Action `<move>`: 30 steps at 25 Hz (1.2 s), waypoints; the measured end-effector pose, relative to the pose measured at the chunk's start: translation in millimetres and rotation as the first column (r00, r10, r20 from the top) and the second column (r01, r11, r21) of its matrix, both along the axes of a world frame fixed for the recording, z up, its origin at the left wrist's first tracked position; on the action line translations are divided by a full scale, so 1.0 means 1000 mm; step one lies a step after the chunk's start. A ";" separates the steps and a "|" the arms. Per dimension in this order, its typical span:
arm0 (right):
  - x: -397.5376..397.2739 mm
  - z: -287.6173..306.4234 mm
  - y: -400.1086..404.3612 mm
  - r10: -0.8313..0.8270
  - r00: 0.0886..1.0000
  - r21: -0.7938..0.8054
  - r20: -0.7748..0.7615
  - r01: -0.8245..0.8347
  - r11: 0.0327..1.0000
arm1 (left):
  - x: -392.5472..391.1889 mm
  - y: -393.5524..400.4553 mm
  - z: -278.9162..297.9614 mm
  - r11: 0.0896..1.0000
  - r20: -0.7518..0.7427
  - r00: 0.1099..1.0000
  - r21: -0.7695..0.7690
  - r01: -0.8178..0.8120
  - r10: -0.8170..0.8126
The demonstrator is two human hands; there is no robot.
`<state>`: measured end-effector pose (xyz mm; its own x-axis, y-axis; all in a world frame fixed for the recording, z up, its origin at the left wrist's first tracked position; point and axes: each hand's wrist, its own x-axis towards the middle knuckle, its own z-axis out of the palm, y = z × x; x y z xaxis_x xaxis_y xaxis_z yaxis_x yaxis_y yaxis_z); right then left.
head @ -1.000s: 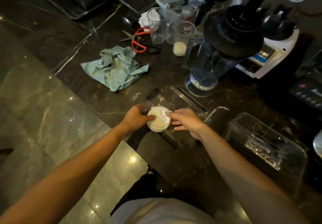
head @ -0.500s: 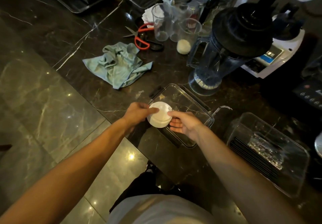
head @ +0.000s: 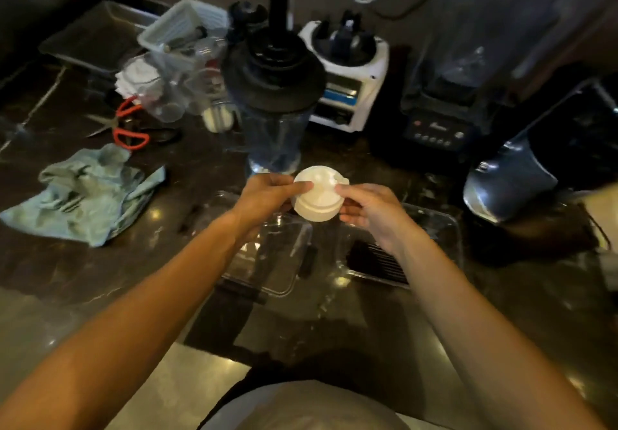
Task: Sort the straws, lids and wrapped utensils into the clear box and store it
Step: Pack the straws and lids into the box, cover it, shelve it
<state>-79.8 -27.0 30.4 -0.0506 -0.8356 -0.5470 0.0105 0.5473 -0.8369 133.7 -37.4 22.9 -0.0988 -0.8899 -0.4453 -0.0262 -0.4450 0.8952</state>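
A stack of white round lids is held up between both hands above the dark marble counter. My left hand grips its left side, and my right hand pinches its right side. Below the hands a flat clear box lid lies on the counter. To its right stands the clear box, with black straws lying inside along its near side. My right forearm hides part of the box.
A blender jar with a black lid stands just beyond the hands. Behind it are a white blender base and a black blender. A teal cloth, red-handled scissors, clear cups and a white basket sit left.
Both hands have lifted the lid stack up and rightward, away from the flat clear lid. The view has swung right, so the clear box now sits beneath my right hand.
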 end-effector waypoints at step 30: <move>-0.111 -0.087 0.011 0.038 0.944 0.000 -0.328 -0.041 0.999 | -0.202 0.047 -0.042 0.908 0.110 0.953 0.289 -0.302 0.282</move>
<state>-190.4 -15.9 -57.1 -0.1933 -0.8442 -0.5000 -0.2867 0.5359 -0.7941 -68.1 9.9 -19.2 0.1830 -0.6985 -0.6918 0.0927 -0.6883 0.7195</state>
